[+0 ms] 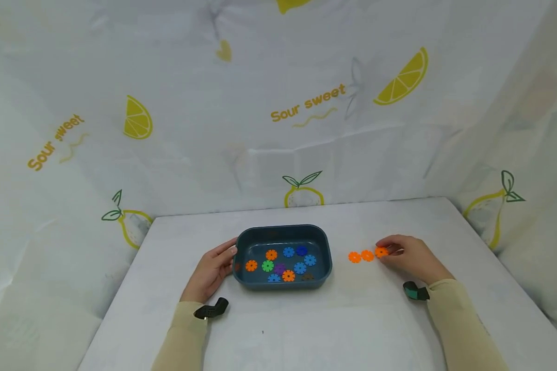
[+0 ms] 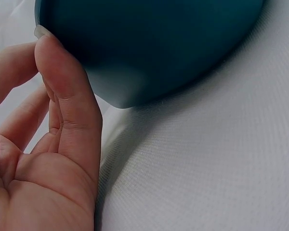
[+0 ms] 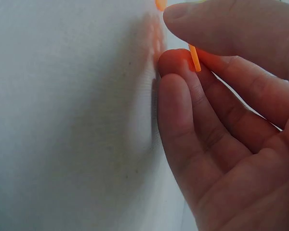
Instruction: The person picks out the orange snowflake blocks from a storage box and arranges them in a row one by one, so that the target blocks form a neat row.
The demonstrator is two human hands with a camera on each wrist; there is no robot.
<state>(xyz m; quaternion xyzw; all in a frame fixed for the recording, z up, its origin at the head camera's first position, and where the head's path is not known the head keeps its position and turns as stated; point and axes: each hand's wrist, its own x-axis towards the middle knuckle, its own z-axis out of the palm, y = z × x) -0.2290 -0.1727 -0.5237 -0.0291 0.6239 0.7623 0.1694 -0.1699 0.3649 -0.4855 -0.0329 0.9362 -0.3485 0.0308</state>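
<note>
Orange gear disc (image 1: pixel 381 252) ends a row of three on the table (image 1: pixel 343 319), right of the tray (image 1: pixel 282 233), at the right hand (image 1: pixel 410 257). Left wrist view: left hand's (image 2: pixel 43 159) straight fingers touch the tray. Right wrist view: thumb and fingertips pinch the disc, edge-on.

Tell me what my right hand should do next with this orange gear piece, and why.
Probably set it flat and let go. The right hand pinches the third orange piece at the end of the row beside two others, so its grip only needs to release it in line.
</note>
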